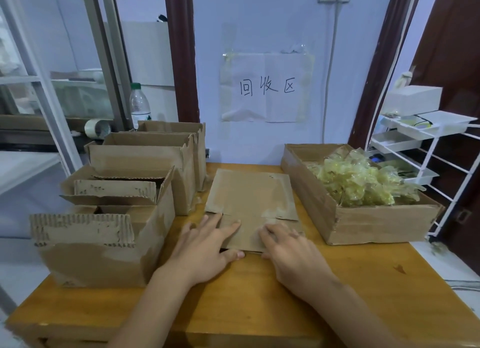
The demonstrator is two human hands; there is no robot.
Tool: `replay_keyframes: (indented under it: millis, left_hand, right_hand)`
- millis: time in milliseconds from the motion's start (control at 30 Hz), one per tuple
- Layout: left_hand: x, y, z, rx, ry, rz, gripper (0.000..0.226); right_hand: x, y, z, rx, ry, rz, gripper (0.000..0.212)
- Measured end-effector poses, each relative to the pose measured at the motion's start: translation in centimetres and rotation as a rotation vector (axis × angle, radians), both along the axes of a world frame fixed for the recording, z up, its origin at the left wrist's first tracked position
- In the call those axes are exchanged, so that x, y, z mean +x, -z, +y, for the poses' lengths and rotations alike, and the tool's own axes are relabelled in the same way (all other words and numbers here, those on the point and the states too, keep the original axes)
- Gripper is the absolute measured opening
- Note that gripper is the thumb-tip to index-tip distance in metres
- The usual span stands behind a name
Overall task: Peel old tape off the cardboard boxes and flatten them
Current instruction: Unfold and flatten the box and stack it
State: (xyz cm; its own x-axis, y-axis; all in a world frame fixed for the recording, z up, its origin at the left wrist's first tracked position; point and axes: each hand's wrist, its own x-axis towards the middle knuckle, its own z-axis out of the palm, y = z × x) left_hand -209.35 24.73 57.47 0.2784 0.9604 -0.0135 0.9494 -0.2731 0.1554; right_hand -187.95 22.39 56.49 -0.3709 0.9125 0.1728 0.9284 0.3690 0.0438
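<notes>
Pale blue wall behind, with a taped-up paper sign [267,87], and a wooden table [350,282] in front of it that carries everything. At the table's middle lies the flattened box [250,199], a single brown slab of cardboard pressed flat, its long axis running away from the person toward the wall, its near flap end under both hands. The surface looks scuffed and pale in patches where tape seems to have come away, with small torn spots near the far right corner. The left hand [207,246] rests on the near left part with fingers spread and straight, thumb at the near edge; the right hand [288,246] lies on the near right part, fingers laid forward on the cardboard, thumb also at the edge. Neither grips anything, and both are about equally near, so sliding or lifting the slab would probably start from this near edge. To the left stand the upright boxes [145,165], several still open and unflattened, touching one another. To the right sits a shallow cardboard tray [376,223] heaped with crumpled yellowish tape [358,178]. Beyond are a plastic bottle [140,106], a tape roll [97,128] and a white rack [426,137].
</notes>
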Motion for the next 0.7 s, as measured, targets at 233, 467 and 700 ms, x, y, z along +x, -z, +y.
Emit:
replay_keyframes:
  millis: [233, 467, 700]
  left_hand:
    - [1.8, 0.1, 2.6, 0.042, -0.028, 0.039, 0.064]
    - [2.3, -0.4, 5.7, -0.091, -0.069, -0.055, 0.073]
    - [2.7, 1.1, 8.1, -0.132, -0.112, -0.177, 0.084]
  right_hand:
    - [-0.6, -0.7, 3.5, -0.021, 0.038, 0.034, 0.058]
    - [0.3, 0.1, 6.0, -0.040, 0.034, 0.182, 0.050]
    - [0.8, 1.0, 8.4, -0.047, 0.044, 0.236, 0.048]
